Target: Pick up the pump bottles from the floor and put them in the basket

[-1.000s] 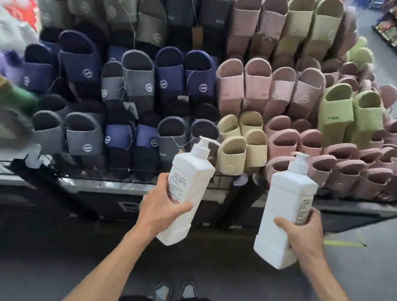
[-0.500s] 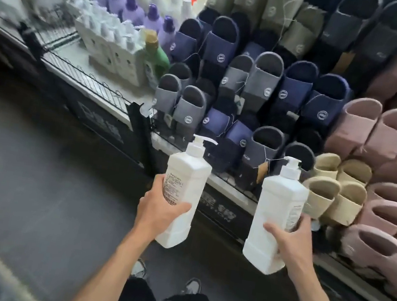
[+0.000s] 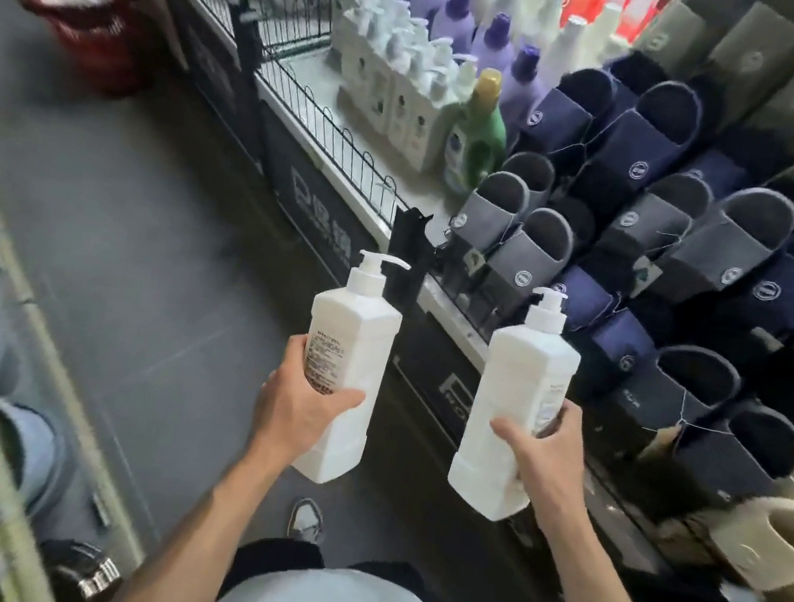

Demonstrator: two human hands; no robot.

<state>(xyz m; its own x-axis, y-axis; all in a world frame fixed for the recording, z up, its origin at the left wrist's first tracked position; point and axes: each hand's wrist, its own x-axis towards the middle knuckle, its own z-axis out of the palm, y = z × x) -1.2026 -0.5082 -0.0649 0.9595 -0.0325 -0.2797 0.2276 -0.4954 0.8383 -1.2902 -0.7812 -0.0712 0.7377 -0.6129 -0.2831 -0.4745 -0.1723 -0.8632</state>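
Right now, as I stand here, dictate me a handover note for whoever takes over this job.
Left hand: grips a white square plastic pump bottle, upright.
Right hand: grips a second white pump bottle, upright.
Done: both bottles are off the grey tiled floor.
Left: carry them to the red plastic basket, up the aisle on the left, and put them in.

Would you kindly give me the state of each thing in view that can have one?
left pump bottle: upright, held off the floor.
right pump bottle: slightly tilted, held off the floor.
left hand: grips the left pump bottle.
right hand: grips the right pump bottle.
basket: on the floor ahead, blurred, without these bottles.
shelf bottles: upright.
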